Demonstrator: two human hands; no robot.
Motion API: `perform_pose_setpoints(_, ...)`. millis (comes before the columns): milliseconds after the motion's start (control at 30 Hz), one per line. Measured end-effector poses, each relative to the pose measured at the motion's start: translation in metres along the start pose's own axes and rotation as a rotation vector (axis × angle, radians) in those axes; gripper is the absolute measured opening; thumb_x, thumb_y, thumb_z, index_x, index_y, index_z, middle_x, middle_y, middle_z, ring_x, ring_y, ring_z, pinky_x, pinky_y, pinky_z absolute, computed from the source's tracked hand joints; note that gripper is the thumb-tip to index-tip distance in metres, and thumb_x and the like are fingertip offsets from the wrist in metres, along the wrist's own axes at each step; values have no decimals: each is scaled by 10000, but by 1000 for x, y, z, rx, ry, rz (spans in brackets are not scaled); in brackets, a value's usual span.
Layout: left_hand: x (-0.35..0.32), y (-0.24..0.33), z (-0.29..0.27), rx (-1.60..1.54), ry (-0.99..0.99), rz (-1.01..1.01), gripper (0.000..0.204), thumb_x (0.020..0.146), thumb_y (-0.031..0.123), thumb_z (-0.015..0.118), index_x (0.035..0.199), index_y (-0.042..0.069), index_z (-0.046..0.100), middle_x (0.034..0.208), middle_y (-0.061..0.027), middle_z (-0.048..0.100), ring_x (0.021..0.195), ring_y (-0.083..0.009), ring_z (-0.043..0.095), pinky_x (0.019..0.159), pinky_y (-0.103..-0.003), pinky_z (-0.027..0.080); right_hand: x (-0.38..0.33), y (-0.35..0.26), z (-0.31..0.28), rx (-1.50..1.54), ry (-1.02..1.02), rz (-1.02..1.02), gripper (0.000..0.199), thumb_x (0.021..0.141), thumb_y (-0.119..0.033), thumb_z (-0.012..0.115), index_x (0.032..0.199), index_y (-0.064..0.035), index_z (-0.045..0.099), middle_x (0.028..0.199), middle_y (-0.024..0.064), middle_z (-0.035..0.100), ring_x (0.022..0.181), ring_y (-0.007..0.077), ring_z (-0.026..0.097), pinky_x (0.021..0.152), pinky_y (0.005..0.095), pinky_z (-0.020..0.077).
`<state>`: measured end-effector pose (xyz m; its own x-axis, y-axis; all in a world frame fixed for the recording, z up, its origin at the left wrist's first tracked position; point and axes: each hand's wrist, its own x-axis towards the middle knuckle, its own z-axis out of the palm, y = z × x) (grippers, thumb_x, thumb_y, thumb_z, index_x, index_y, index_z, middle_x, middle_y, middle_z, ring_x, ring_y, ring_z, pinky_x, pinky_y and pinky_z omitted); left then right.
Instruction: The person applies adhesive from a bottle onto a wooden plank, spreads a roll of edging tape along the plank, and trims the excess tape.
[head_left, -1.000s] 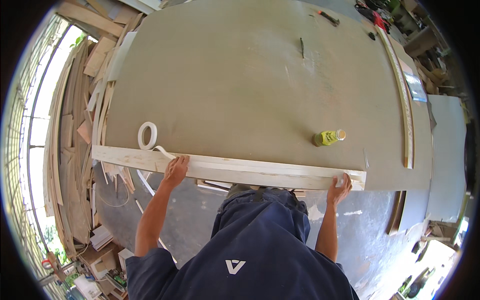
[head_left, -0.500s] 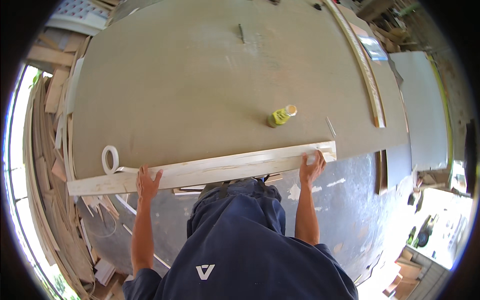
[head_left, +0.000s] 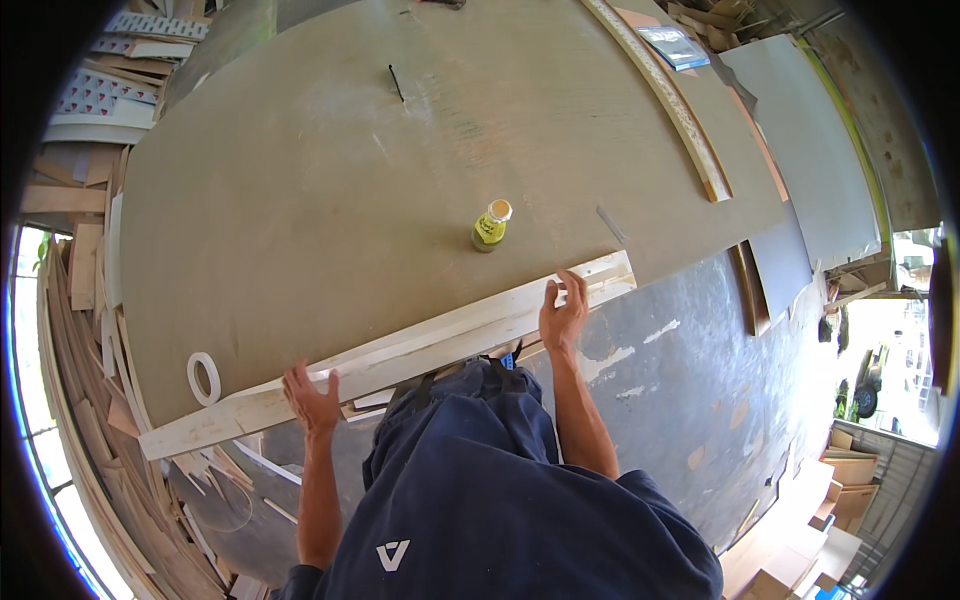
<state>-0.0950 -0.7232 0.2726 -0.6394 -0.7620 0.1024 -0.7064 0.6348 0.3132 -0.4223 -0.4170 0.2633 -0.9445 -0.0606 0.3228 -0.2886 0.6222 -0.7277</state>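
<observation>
A long pale wooden board (head_left: 440,357) lies aslant along the near edge of the worktable, its right end farther from me. Near its left part my left hand (head_left: 313,400) rests over it, fingers spread and thumb apart, slightly blurred. Toward the right end, my right hand (head_left: 565,315) has bent fingers over the board, thumb on its top. Just beyond the board's left end stands a white roll of narrow strip (head_left: 193,378) on its edge. A green-yellow bottle (head_left: 488,232) with an open-looking pale mouth stands beyond the board.
The broad brown tabletop (head_left: 300,220) carries a dark thin tool (head_left: 396,84), a small grey strip (head_left: 610,224) and a long wooden batten (head_left: 665,95). Stacked wood offcuts (head_left: 80,340) line the left side. A grey, paint-worn surface (head_left: 690,370) lies to the near right.
The view has turned, so the board now slants more steeply. My left hand has spread its fingers a little; my right hand has shifted left along the board, away from its right end.
</observation>
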Motion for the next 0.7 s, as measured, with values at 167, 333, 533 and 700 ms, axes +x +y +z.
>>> perform_pose_setpoints(167, -6, 22, 20, -38, -66, 100, 516, 817, 254, 739, 1244, 14, 576, 1204, -194, 545, 1170, -386, 497, 998, -496, 395, 8, -31, 43, 920, -200, 961, 563, 1016, -424, 512, 1315, 53, 507, 1055, 247, 665, 845, 292, 698, 661, 387, 569)
perform_pose_setpoints(333, -11, 29, 31, -105, -36, 189, 369, 861, 209, 685, 1171, 21, 609, 1102, -173, 584, 1079, -372, 531, 941, -494, 412, 22, -64, 80, 1324, -300, 1563, 1112, 917, -737, 447, 1432, 219, 207, 1182, 366, 587, 970, 360, 688, 749, 378, 596)
perform_pose_setpoints(533, -13, 44, 31, -169, -58, 196, 239, 860, 122, 661, 1084, 40, 649, 1027, -149, 574, 1022, -346, 536, 893, -468, 425, 32, -75, 113, 1963, -12, 1634, 964, 890, -565, 665, 1410, 127, 242, 1289, 307, 517, 1047, 352, 649, 899, 372, 606)
perform_pose_setpoints(700, -6, 51, 34, -211, -63, 458, 259, 803, 11, 622, 1054, 39, 676, 1086, -148, 591, 1056, -338, 560, 898, -465, 443, 39, -84, 127, 1867, -3, 1365, 507, 936, -322, 665, 1248, 4, 435, 1188, 186, 553, 1004, 341, 655, 805, 374, 622)
